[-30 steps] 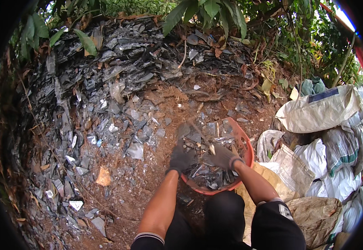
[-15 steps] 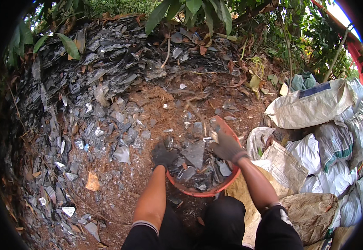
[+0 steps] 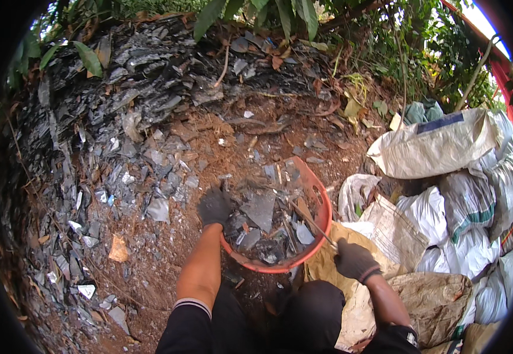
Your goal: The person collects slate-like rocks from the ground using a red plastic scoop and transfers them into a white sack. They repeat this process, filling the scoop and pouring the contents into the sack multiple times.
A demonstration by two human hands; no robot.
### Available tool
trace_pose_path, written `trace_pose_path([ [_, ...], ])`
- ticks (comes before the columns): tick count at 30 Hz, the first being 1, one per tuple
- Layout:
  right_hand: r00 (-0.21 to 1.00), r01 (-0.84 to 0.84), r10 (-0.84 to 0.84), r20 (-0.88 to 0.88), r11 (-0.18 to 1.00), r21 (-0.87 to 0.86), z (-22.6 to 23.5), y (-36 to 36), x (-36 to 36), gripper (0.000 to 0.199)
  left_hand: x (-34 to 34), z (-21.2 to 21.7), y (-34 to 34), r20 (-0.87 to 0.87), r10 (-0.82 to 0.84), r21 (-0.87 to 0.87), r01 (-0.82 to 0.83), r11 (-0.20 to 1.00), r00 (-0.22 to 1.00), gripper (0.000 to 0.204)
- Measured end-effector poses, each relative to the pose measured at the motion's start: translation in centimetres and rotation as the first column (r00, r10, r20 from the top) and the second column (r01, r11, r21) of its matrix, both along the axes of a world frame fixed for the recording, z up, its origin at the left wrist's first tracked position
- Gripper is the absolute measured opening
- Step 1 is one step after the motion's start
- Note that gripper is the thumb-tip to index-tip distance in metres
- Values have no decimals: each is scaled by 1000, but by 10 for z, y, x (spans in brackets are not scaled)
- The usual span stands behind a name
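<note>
A round orange-red basin (image 3: 321, 206) lies in front of my knees, holding flat dark shards, including a large grey triangular piece (image 3: 259, 210). My left hand (image 3: 214, 206), in a dark glove, is at the basin's left side. The dark glove blends with the debris, so whether its fingers grip the rim cannot be made out. My right hand (image 3: 355, 259), also gloved, is closed around the near end of a thin rod-like tool (image 3: 312, 223) just outside the basin's right rim. The rod reaches over that rim, with its far end above the shards.
A bank of layered dark shards (image 3: 144, 76) rises at the far left, with loose fragments on the brown soil (image 3: 150, 248) below. White and tan sacks (image 3: 436, 144) are piled at the right. Another tan sack (image 3: 351, 318) lies by my right knee. Leaves (image 3: 295, 17) overhang the far side.
My right hand has drawn back from inside the basin to outside its right rim, and the rod now shows in it. My left hand and the basin appear slightly farther left.
</note>
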State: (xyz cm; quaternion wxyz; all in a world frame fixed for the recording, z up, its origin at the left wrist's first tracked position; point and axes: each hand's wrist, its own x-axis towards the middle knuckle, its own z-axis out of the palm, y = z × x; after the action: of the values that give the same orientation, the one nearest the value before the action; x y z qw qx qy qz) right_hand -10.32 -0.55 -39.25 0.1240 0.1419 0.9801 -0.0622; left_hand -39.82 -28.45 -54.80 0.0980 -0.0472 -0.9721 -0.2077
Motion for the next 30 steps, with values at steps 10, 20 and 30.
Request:
trace_pose_path([
  [10,907,147,-300,-295,883,-446,-23,9,80,29,36,39,64,-246,-582,-139,566,813,775,35],
  [20,689,294,-724,-30,318,-901,-37,-2,65,17,66,29,115,-230,-443,492,497,715,866,63],
  [30,638,241,-397,-660,917,-318,-70,44,-89,55,-13,-100,-53,612,-497,789,-433,435,616,83],
])
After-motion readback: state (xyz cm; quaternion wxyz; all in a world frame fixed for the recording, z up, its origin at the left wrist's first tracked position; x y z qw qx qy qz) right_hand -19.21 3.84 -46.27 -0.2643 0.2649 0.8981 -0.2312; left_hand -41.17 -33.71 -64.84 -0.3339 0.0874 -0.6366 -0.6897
